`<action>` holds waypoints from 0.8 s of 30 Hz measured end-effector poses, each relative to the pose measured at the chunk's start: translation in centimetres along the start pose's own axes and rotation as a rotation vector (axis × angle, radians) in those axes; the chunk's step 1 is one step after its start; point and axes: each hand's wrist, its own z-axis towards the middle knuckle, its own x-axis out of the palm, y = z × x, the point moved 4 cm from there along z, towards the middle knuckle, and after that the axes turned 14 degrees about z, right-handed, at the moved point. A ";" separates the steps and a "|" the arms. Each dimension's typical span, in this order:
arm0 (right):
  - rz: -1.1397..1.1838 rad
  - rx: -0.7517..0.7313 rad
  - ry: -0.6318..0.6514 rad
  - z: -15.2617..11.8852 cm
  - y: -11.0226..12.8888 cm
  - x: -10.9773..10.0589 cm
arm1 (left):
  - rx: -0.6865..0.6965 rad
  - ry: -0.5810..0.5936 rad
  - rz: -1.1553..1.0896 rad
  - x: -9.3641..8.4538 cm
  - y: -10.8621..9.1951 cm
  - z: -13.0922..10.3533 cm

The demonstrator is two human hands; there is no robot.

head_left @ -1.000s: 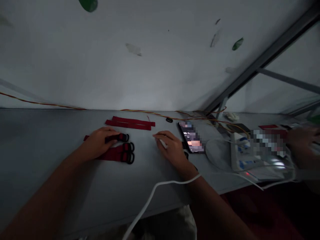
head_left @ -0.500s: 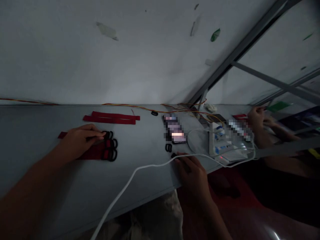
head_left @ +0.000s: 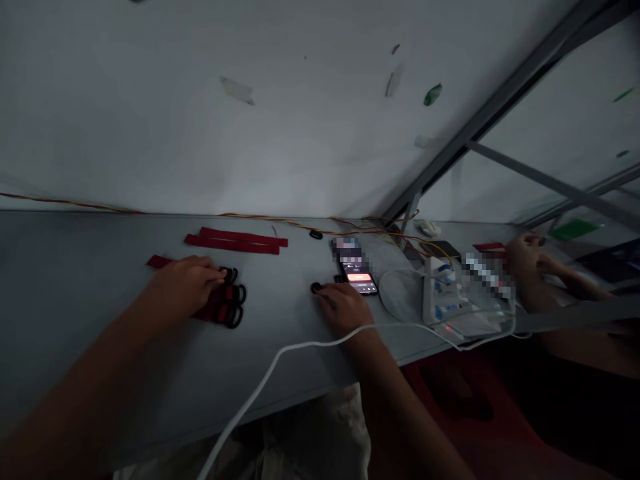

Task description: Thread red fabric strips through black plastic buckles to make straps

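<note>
On the left of the grey table, my left hand (head_left: 183, 287) pinches the topmost of several black buckles (head_left: 235, 313) fitted on red straps (head_left: 205, 311). My fingers hide part of those straps. My right hand (head_left: 347, 310) is closed on a small black buckle (head_left: 317, 288) at its fingertips, just left of the phone. Another black buckle (head_left: 339, 279) lies partly hidden behind that hand. Further back, two red strips (head_left: 235, 241) lie side by side, and one more black buckle (head_left: 316, 235) rests near the wall.
A lit phone (head_left: 356, 267) lies right of centre. Beyond it stands a white power strip (head_left: 435, 297) with cables. A white cable (head_left: 295, 347) crosses in front of my right forearm. Another person's hands (head_left: 530, 257) are at the far right, past a metal frame (head_left: 525, 170).
My right hand has moved left and slightly up with the black buckle, from the table's front edge to beside the phone. My left hand still grips the strap's buckle. The view has shifted slightly.
</note>
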 end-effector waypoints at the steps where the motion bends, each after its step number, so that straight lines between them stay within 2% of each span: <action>1: -0.043 0.013 0.049 1.0 0.5 0.1 | -0.003 -0.004 0.035 -0.4 -0.5 -0.1; 4: -0.195 -0.020 0.152 3.8 2.5 0.4 | -0.023 -0.080 0.103 -2.3 -2.1 0.4; 6: -0.224 -0.039 0.185 5.7 3.4 0.5 | -0.043 -0.160 0.090 -3.5 -3.6 1.7; 9: -0.026 0.002 0.188 8.5 3.4 0.7 | 0.023 -0.152 0.040 -4.1 -6.2 4.9; 12: 0.520 0.081 0.076 10.5 1.8 1.2 | 0.027 -0.022 0.056 -2.7 -8.0 8.3; 14: 0.906 0.196 0.039 11.1 0.4 2.2 | 0.011 0.018 0.052 -1.4 -8.3 9.7; 16: 1.187 0.307 0.037 11.0 -0.7 3.4 | -0.003 0.030 0.029 -0.2 -7.9 10.4; 20: 1.394 0.429 0.081 10.4 -1.3 5.0 | -0.050 0.047 -0.045 1.5 -6.5 10.4; 24: 1.481 0.453 0.119 10.1 -1.1 5.4 | -0.093 0.046 -0.110 1.9 -6.0 9.8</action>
